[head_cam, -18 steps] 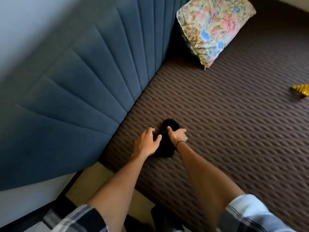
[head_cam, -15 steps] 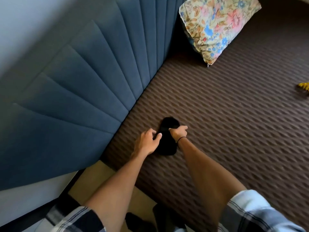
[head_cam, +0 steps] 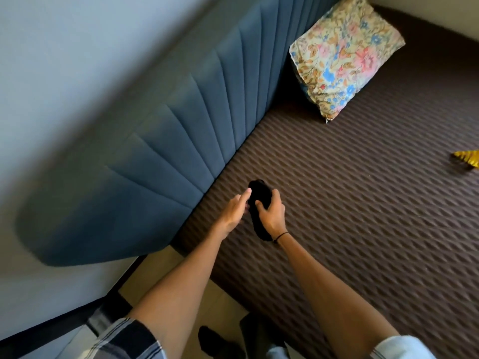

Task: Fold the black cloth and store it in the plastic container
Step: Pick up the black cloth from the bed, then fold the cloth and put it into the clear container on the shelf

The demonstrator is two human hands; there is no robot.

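The black cloth (head_cam: 260, 195) is a small folded bundle over the brown mattress (head_cam: 363, 203), close to the blue headboard. My right hand (head_cam: 272, 213) grips it from the right, thumb and fingers wrapped around its middle, and part of the cloth hangs down below the wrist. My left hand (head_cam: 237, 209) is beside it on the left, fingers extended, with a fingertip touching the cloth's upper edge. No plastic container is in view.
A padded blue headboard (head_cam: 168, 151) runs along the left of the mattress. A floral pillow (head_cam: 344, 55) leans at the far end. A yellow object (head_cam: 467, 159) lies at the right edge. Tan floor (head_cam: 207, 301) shows below the mattress corner.
My right hand has closed around the cloth and raised it off the mattress. My left hand has opened, leaving only a fingertip on it.
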